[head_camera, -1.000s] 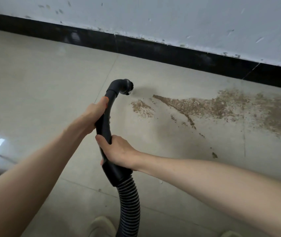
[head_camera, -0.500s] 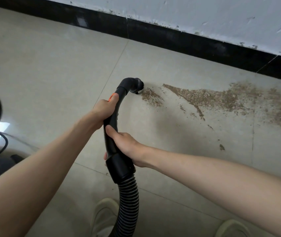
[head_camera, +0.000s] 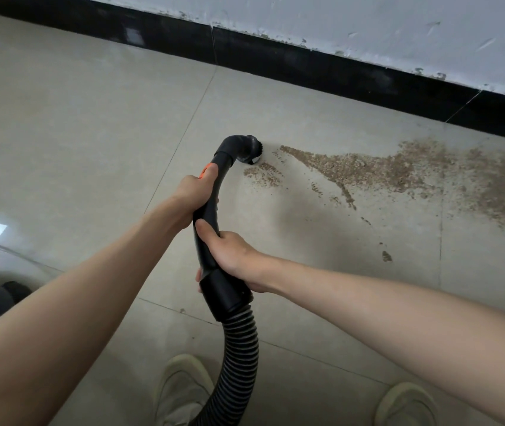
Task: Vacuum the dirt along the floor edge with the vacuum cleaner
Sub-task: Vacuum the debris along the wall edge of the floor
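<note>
Both hands grip the black wand [head_camera: 211,210], left hand [head_camera: 197,193] higher near the orange button, right hand [head_camera: 229,256] lower by the hose [head_camera: 242,348]. Its nozzle [head_camera: 246,153] touches the floor at the dirt's [head_camera: 399,170] left tip; the streak runs rightward along the skirting [head_camera: 306,66], on the right hand's side.
</note>
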